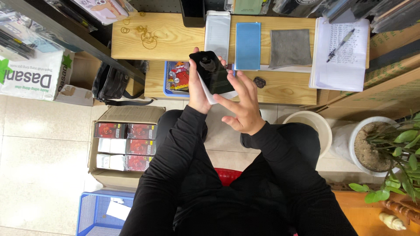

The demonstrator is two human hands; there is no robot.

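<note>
Hands are up over the edge of a low wooden table (280, 89), seen from straight above. The left hand (199, 89) is wrapped around a black phone (211, 72), thumb on one side and fingers curled round the far edge, so it's clenched on the phone and holding it tilted above the table edge. A thin white sheet (209, 94) pokes out from under the phone's lower corner. The right hand (243, 105) is spread wide with nothing in it, fingertips touching the phone's lower right edge.

On the table just beyond the phone sit a clear plastic sleeve (217, 35), a blue cloth (248, 46) and a grey cloth (289, 47), lined up side by side. A paper pad (343, 57) with a pen (340, 45) on it lies further right. A small dark object (260, 81) sits near the right hand. A colourful card tray (176, 78) is just left of the left hand, and some rubber bands (148, 37) are scattered at the far left of the tabletop.

On the floor, a cardboard box (124, 146) of small packs sits by the person's left knee.
</note>
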